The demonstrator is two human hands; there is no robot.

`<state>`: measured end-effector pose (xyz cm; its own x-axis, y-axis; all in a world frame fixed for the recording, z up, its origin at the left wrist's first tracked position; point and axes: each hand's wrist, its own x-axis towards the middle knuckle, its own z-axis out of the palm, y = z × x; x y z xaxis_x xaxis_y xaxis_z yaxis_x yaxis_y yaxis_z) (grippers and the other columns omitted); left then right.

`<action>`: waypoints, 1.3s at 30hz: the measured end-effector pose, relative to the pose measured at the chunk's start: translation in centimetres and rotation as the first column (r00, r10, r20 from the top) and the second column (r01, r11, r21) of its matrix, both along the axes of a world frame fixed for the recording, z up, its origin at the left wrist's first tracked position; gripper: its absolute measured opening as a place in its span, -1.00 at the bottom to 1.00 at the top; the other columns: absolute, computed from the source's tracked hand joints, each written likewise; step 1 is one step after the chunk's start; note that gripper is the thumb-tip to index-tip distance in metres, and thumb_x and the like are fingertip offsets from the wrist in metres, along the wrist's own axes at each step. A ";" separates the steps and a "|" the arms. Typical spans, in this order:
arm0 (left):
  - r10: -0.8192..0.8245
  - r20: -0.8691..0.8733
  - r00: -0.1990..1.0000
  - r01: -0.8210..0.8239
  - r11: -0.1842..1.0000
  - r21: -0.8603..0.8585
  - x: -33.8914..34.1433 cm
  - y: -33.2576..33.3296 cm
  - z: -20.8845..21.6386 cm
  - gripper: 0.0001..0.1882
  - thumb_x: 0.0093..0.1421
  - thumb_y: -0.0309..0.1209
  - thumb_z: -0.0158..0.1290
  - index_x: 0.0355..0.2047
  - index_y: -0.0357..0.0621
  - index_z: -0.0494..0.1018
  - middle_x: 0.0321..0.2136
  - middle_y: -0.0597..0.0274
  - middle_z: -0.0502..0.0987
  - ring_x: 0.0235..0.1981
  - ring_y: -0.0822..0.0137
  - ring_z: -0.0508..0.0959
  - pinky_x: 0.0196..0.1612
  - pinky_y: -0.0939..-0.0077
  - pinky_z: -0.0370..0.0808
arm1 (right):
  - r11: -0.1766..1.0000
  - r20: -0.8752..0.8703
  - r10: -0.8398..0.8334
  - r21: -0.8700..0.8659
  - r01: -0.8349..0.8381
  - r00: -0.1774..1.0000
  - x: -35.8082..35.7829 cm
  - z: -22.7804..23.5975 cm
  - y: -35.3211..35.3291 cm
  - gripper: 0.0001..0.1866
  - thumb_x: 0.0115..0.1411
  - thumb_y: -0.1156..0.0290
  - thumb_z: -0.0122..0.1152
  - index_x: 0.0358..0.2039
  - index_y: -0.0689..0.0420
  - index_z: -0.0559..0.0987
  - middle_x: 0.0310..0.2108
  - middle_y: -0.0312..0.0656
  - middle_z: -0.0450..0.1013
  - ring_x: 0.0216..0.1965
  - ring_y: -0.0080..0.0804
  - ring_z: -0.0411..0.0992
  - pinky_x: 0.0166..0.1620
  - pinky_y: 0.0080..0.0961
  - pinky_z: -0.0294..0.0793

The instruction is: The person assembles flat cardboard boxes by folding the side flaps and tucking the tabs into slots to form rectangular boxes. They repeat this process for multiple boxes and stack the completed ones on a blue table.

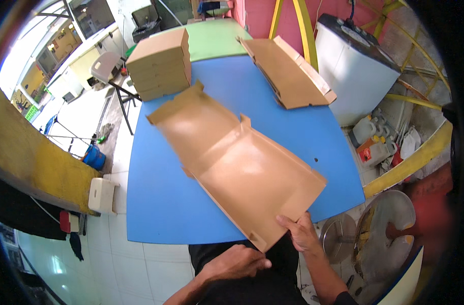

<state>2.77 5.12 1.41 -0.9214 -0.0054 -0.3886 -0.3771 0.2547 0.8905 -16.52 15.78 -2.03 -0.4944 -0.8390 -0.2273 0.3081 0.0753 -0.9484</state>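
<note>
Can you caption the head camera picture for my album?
Right hand holding an open cardboard box at a blue table.

- Left grip (237, 262): left of the right grip (303, 235).
- Open carton (260, 175): ahead of both, over the desk (166, 208).
- Box stack (161, 71): beyond, leftward, seemingly on the desk.
- Second carton (290, 73): beyond the right grip.

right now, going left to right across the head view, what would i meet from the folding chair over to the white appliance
Folding chair → stack of brown boxes → opened cardboard box → second cardboard piece → white appliance with a dark top.
</note>
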 end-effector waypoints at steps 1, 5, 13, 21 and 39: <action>-0.071 -0.067 0.995 0.068 0.996 -0.051 -0.3 -0.5 1.5 -0.67 0.34 -0.14 0.11 -0.28 -0.19 0.57 -0.54 0.17 0.61 -0.47 0.24 0.64 -0.38 0.32 0.55 | 0.999 -0.090 0.052 0.015 -0.051 0.995 -1.2 0.7 0.3 -0.57 0.21 0.44 0.39 0.05 0.29 0.50 -0.04 -0.22 0.52 -0.01 -0.44 0.46 0.10 -0.39 0.44; 0.215 -0.357 0.909 -0.337 0.883 -0.327 0.5 -2.0 9.0 -0.66 0.22 -0.20 0.25 -0.16 -0.18 0.50 -0.32 0.06 0.62 -0.28 0.05 0.62 -0.26 0.21 0.55 | 0.901 -0.326 0.376 0.347 -0.261 0.867 -8.0 6.6 2.9 -0.56 0.14 0.50 0.42 0.04 0.20 0.54 -0.07 -0.25 0.56 -0.03 -0.41 0.49 0.07 -0.32 0.50; -0.193 -0.699 0.689 -0.671 0.194 -0.715 -6.1 -7.3 19.7 -0.20 0.04 -0.25 0.36 0.26 -0.11 0.28 0.17 -0.08 0.37 0.15 -0.11 0.42 0.10 0.05 0.44 | 0.973 -0.978 0.203 0.195 -0.125 0.056 -11.3 22.4 -1.9 -0.68 0.07 0.44 0.39 -0.17 0.24 0.58 -0.36 0.05 0.56 -0.30 -0.09 0.58 -0.18 -0.27 0.52; 0.053 -0.840 0.540 -0.825 0.228 -0.516 -5.4 -10.7 28.7 -0.66 0.32 -0.28 0.12 0.01 -0.25 0.54 -0.39 -0.03 0.66 -0.47 0.30 0.68 -0.35 0.35 0.59 | 0.920 -0.919 -0.390 -0.387 -0.066 -0.060 -9.3 31.8 -7.9 -0.67 0.08 0.56 0.31 -0.09 0.22 0.60 -0.26 0.05 0.60 -0.26 -0.13 0.62 -0.15 -0.33 0.55; 0.454 -0.796 0.400 -0.696 0.716 0.058 1.2 -18.7 22.2 -0.77 0.19 -0.52 0.26 -0.13 -0.26 0.63 -0.27 0.23 0.67 -0.25 0.51 0.61 -0.20 0.57 0.59 | 0.997 -0.998 -0.058 -0.059 -0.043 0.040 -10.5 27.3 -10.2 -0.46 0.04 0.42 0.43 0.08 0.13 0.56 -0.27 -0.06 0.62 -0.21 -0.05 0.58 -0.06 -0.24 0.53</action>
